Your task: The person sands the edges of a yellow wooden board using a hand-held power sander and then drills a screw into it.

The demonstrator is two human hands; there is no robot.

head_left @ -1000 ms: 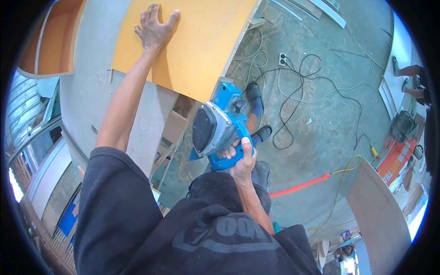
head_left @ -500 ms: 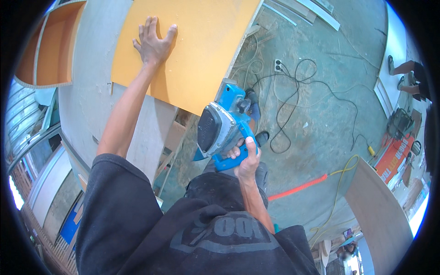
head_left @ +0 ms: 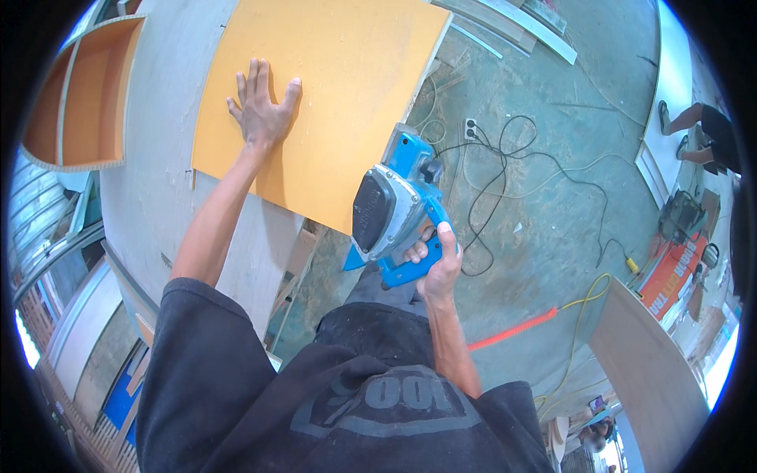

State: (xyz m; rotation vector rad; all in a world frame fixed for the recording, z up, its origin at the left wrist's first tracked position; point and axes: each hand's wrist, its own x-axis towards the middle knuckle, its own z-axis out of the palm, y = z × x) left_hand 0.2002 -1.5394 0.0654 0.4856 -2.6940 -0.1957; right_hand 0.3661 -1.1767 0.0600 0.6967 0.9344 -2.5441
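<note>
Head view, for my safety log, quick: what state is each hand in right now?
Left hand: open, spread on the yellow panel.
Right hand: closed, holding the blue power planer.

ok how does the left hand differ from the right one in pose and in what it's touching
The left hand rests palm down with fingers spread, while the right hand is curled closed. The left hand touches the yellow panel; the right hand grips the handle of the blue power planer. The left hand is farther from the dark shirt than the right hand. Both are bare.
</note>
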